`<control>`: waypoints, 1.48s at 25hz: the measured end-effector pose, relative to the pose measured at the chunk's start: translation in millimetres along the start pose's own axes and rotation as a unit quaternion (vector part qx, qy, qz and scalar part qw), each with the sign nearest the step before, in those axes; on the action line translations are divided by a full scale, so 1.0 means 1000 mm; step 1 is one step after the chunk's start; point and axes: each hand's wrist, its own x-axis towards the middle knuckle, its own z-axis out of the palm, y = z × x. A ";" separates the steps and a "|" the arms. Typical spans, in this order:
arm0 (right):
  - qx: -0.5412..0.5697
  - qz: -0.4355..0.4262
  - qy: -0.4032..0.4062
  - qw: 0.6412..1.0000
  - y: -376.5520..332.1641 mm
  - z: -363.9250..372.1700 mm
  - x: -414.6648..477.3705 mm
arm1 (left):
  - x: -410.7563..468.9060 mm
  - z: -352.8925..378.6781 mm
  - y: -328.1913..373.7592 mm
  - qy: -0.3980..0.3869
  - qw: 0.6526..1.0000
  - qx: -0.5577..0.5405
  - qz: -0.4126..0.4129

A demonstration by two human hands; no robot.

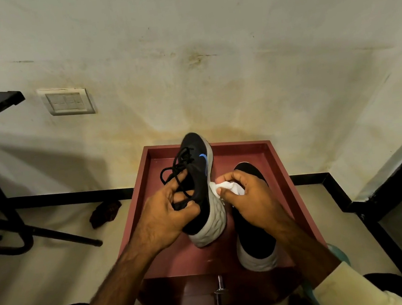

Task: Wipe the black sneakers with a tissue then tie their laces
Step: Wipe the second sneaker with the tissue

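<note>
- While the left hand (167, 214) grips the raised black sneaker (199, 178) by its collar at frame centre, laces (176, 174) hang loose.
- Right hand (248, 194) pinches a white tissue (225, 187) against its grey sole.
- Second sneaker (254, 235) lies lower right on the maroon tray (267, 153).

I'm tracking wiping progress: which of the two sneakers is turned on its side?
The sneaker with the blue logo, gripped by the left hand, grey sole facing the tissue. The other sneaker sits flat on the red tray.
</note>
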 end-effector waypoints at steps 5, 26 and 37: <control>0.019 0.005 0.116 0.993 0.002 0.007 0.020 | -0.003 -0.003 -0.002 -0.061 0.996 -0.054 -0.027; 0.070 0.020 -0.073 0.995 0.000 -0.001 0.014 | -0.008 -0.013 -0.012 -0.073 0.903 0.418 0.064; 0.065 0.057 0.042 0.995 0.012 -0.013 0.021 | -0.005 -0.025 -0.003 -0.113 0.956 0.269 0.010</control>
